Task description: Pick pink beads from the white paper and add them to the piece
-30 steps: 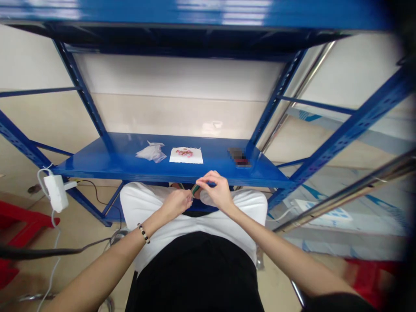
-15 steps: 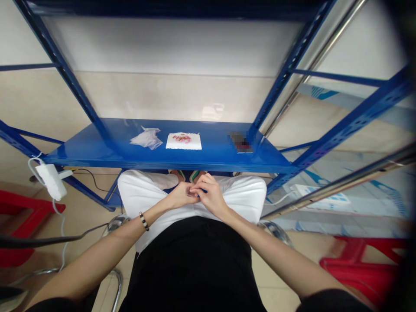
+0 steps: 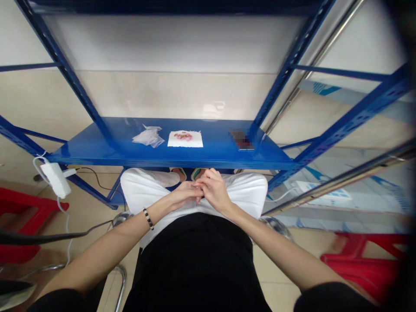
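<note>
Head view is showing a blue shelf; at its six o'clock, the left hand and right hand are touching, narrowly curled; their contents I cannot tell. Toward twelve, a white sheet is carrying pink pieces. Steady, light contact is probably serving best.

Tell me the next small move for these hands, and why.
Probably lift the right hand slightly off the left hand: the right fingertips overlap the left fingers above the white trousers, and anything between them is too hidden to make out, so a small gap should let it be seen.
</note>
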